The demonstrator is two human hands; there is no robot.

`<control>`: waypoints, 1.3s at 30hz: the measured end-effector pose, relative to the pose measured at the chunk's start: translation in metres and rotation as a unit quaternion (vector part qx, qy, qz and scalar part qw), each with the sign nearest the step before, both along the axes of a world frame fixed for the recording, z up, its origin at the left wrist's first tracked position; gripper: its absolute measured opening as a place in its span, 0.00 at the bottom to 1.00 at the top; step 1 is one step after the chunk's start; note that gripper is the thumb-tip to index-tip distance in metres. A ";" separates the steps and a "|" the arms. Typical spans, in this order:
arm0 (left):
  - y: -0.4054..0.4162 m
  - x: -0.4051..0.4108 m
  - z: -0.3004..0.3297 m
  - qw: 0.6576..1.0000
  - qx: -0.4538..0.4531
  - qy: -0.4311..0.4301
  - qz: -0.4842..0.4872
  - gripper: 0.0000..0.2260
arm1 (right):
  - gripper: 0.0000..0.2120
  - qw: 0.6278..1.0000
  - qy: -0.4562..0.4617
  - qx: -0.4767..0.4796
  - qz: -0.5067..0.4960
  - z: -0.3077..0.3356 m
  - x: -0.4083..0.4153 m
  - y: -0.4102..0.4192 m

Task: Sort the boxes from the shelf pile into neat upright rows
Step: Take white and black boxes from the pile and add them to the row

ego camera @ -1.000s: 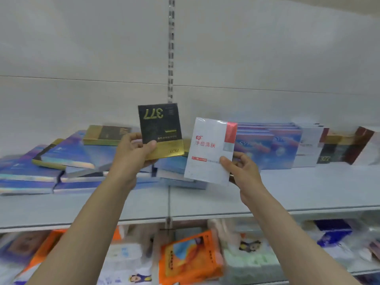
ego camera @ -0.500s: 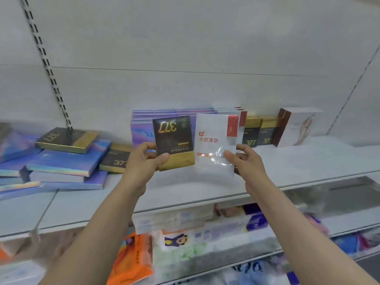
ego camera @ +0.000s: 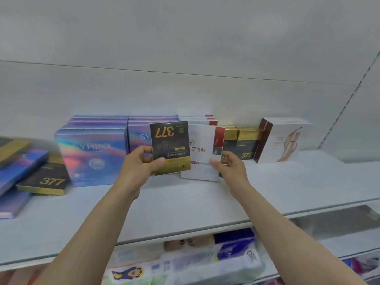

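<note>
White shelf (ego camera: 185, 204), upside-down "377" box (ego camera: 169, 147), "SYRINX" boxes (ego camera: 92, 157)

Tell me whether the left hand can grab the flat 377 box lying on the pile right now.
Probably not as things stand: the left hand already grips an upside-down black 377 box. The flat 377 box lies uncovered atop the pile at the left, so the path looks free once the hand is emptied.

Lower shelf (ego camera: 339, 225), bottom of frame: soft plastic-wrapped packs (ego camera: 205, 262), white and blue, blurred. Slotted upright rail (ego camera: 347, 103), upper right.
</note>
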State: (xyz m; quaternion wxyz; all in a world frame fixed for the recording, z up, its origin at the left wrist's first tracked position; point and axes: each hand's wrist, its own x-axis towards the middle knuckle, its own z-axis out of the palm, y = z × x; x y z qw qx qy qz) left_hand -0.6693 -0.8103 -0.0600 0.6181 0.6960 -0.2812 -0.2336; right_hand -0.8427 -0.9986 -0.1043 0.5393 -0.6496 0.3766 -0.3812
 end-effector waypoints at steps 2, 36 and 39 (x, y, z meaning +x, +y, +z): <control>-0.009 -0.005 0.003 1.000 -0.002 0.000 0.007 0.10 | 0.14 0.999 0.027 -0.035 -0.002 -0.004 0.003 -0.010; -0.094 -0.104 0.025 0.993 0.065 -0.096 -0.029 0.13 | 0.10 0.898 0.202 -0.271 0.283 0.151 -0.052 -0.091; -0.107 -0.101 0.030 0.979 0.048 -0.197 0.033 0.15 | 0.10 0.908 0.211 -0.270 0.239 0.154 -0.058 -0.113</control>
